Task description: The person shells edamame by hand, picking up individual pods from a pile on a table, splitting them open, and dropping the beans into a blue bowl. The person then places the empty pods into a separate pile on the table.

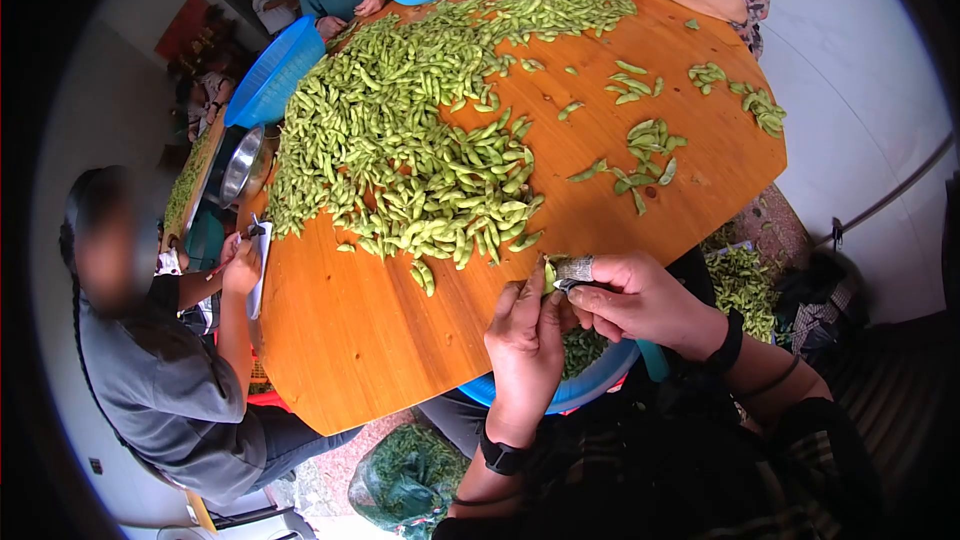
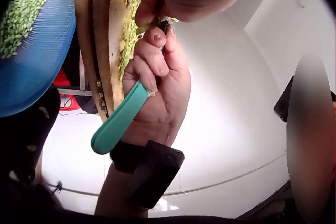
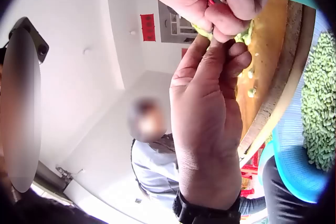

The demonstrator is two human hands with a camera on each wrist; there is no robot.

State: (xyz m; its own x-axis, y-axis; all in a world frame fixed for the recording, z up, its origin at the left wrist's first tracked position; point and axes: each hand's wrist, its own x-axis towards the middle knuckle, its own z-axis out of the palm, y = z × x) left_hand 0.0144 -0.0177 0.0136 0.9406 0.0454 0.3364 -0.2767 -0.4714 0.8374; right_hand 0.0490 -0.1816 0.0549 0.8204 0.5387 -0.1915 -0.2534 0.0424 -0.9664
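Note:
Just past the table's near edge, my left hand (image 1: 525, 335) pinches a green soybean pod (image 1: 549, 277) between thumb and fingers. My right hand (image 1: 640, 305) meets it from the right, its fingers curled round a small tool with a teal handle (image 2: 123, 119). The handle sticks out below the palm; the tool's dark working end is at the pod, mostly covered by fingers. A grey wrap (image 1: 573, 268) covers the right index finger. Below both hands is a blue basin (image 3: 294, 155) with shelled green beans (image 3: 320, 98) in it.
A large heap of pods (image 1: 400, 130) covers much of the wooden table (image 1: 350, 340), with small piles (image 1: 650, 140) to the right. Other people sit around it, one at the left writing on a pad (image 1: 262, 265). A green mesh bag (image 1: 405, 480) lies on the floor.

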